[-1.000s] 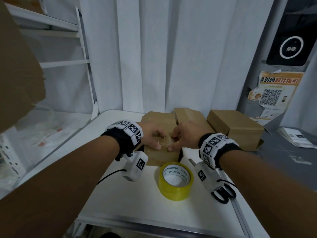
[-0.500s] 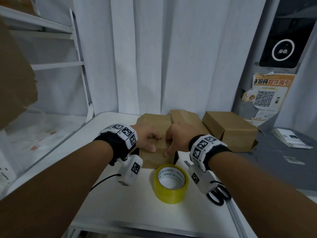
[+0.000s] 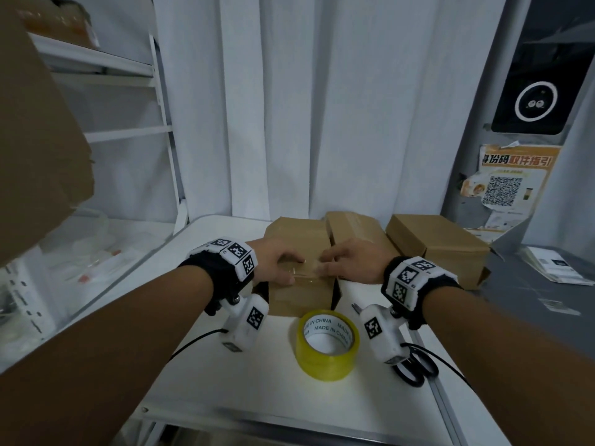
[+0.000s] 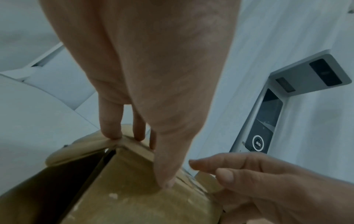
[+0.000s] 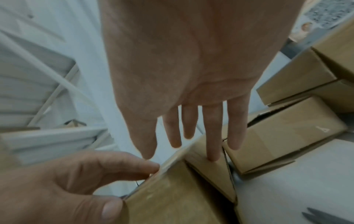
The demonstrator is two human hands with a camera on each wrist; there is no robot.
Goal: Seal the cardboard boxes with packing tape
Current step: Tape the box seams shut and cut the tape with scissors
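A small brown cardboard box (image 3: 299,296) stands mid-table with a clear strip of tape (image 3: 304,274) across the near part of its top. Both hands lie on that top. My left hand (image 3: 289,268) presses the box (image 4: 134,200) with its thumb (image 4: 164,180), and its straight fingers reach the far edge. My right hand (image 3: 328,263) touches the right side with straight fingers (image 5: 212,151), the thumb at the taped edge. The yellow tape roll (image 3: 326,344) lies flat in front of the box, held by neither hand.
Two more brown boxes (image 3: 354,233) (image 3: 441,246) stand behind and to the right. Black-handled scissors (image 3: 415,368) lie under my right wrist near the table's right edge. A white shelf (image 3: 128,133) rises on the left and a curtain hangs behind.
Both hands stay on the box top and have slid slightly apart, so the tape strip shows between them. The head view has shifted a little.
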